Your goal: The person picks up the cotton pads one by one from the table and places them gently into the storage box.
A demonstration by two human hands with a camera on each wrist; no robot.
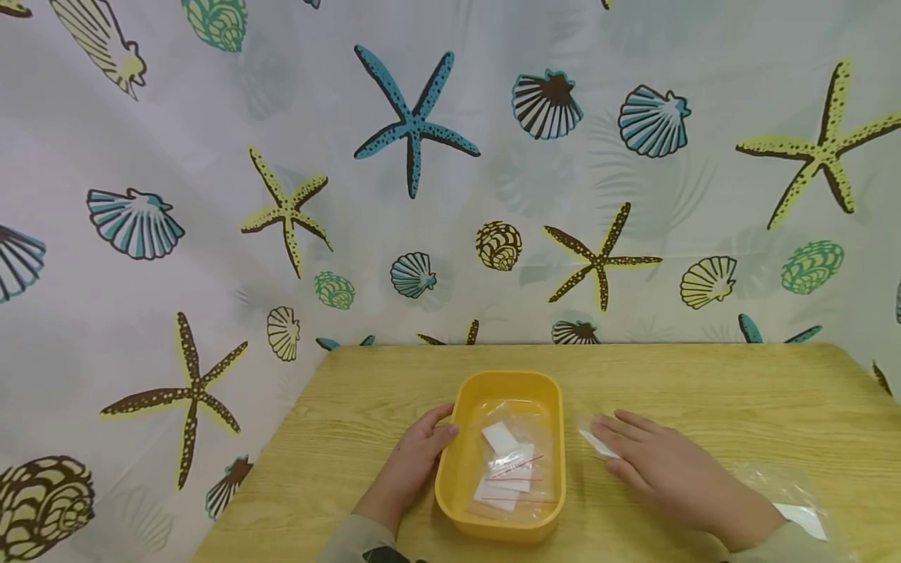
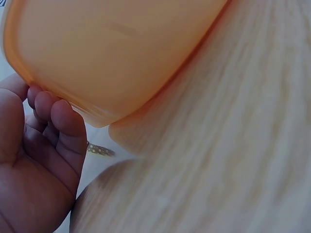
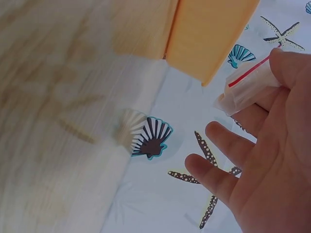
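A yellow plastic tub (image 1: 507,530) stands on the table, with several small clear zip bags (image 1: 517,469) inside, each with a red seal line or a white piece showing. My left hand (image 1: 420,453) grips its left rim, the thumb near the edge and the fingertips against the outer wall, as the left wrist view also shows. Just right of the tub, my right hand (image 1: 662,469) pinches a small zip bag (image 3: 252,87) between thumb and index finger. That bag has a red seal line; in the head view a white piece shows in it. The other right fingers are spread.
A larger clear bag (image 1: 781,481) with something white in it lies by the right forearm, partly hidden. The wooden table (image 1: 394,375) ends at a curtain (image 1: 457,297) printed with shells and starfish, which also hangs along the left side.
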